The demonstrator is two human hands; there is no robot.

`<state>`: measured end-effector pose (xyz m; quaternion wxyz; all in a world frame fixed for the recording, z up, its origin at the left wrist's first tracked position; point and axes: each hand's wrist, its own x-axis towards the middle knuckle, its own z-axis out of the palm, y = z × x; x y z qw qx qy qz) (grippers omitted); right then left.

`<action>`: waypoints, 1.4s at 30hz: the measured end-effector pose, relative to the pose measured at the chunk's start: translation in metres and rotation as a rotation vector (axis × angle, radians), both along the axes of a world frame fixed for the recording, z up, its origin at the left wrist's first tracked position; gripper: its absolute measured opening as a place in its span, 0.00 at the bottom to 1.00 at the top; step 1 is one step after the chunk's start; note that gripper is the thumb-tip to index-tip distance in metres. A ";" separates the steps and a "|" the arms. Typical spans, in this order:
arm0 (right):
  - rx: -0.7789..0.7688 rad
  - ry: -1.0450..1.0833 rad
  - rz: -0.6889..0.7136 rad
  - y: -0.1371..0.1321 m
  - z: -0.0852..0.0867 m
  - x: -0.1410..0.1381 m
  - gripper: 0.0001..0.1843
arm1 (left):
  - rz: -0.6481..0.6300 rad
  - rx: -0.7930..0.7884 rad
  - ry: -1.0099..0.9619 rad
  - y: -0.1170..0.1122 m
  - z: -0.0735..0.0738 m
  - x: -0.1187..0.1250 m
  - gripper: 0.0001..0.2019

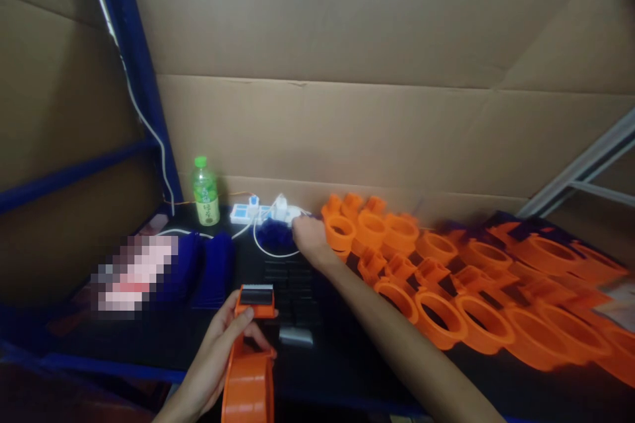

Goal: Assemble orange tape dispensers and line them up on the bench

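Note:
My left hand (221,344) grips an orange tape dispenser (248,386), its thumb pressed just below the toothed metal blade and black strip at the top. The dispenser stands upright, with its round part towards me. Farther back, my right hand (310,238) is closed, beside a small heap of dark blue pieces (278,232). Its fingertips are turned away, so whatever they hold is hidden. Rows of black pieces (285,271) lie on the table between my hands. A small shiny strip (296,336) is right of the dispenser.
Many orange tape dispensers (439,317) fill the right side in rows. At the back are a white power strip (241,213) with cables and a green-capped bottle (205,195). Blue pieces (217,271) lie at left, next to a pixelated patch. Cardboard (347,132) walls the back.

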<state>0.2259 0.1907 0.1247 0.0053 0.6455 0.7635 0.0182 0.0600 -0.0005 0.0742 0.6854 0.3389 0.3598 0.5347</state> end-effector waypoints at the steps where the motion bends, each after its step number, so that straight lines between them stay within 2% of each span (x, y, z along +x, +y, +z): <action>1: 0.001 0.022 -0.010 0.000 0.001 0.001 0.19 | -0.004 -0.002 -0.004 0.000 0.000 0.000 0.17; 6: 0.028 0.172 -0.040 -0.010 0.012 0.013 0.17 | -0.002 -0.021 -0.052 0.001 -0.002 0.000 0.21; 10: 0.042 0.401 0.016 -0.032 0.017 0.023 0.09 | 0.014 -0.020 -0.066 0.000 0.000 0.000 0.20; 12: -0.012 0.545 0.071 -0.048 0.017 0.025 0.08 | 0.029 -0.015 -0.074 -0.001 0.000 -0.001 0.18; 15: -0.170 0.758 0.174 -0.074 0.014 0.025 0.09 | 0.043 -0.028 -0.082 -0.001 -0.003 -0.002 0.16; 18: -0.301 0.921 0.253 -0.096 0.009 0.022 0.09 | 0.042 -0.057 -0.056 0.000 -0.005 -0.001 0.18; 21: -0.349 1.013 0.279 -0.111 0.005 0.015 0.06 | 0.073 -0.088 -0.057 0.001 -0.003 0.002 0.19; 23: -0.312 1.040 0.290 -0.120 0.002 0.009 0.04 | 0.103 -0.103 -0.080 0.001 0.000 0.004 0.17; 27: -0.156 1.024 0.336 -0.138 -0.001 -0.002 0.05 | 0.148 -0.144 -0.128 0.003 0.000 0.006 0.15; 31: -0.073 0.974 0.447 -0.157 -0.005 -0.009 0.12 | 0.205 -0.190 -0.180 0.008 -0.013 0.006 0.19; 34: 0.093 0.807 0.587 -0.167 -0.009 -0.008 0.15 | 0.307 -0.187 -0.217 0.011 -0.022 0.004 0.21; 36: 0.164 0.654 0.628 -0.170 -0.012 -0.004 0.18 | 0.348 -0.202 -0.227 0.011 -0.024 0.004 0.22; 39: 0.211 0.489 0.653 -0.169 -0.013 0.002 0.22 | 0.329 -0.215 -0.224 0.009 -0.023 0.004 0.23; 42: 0.232 0.412 0.729 -0.165 -0.011 0.007 0.20 | 0.272 -0.213 -0.226 0.008 -0.023 0.004 0.22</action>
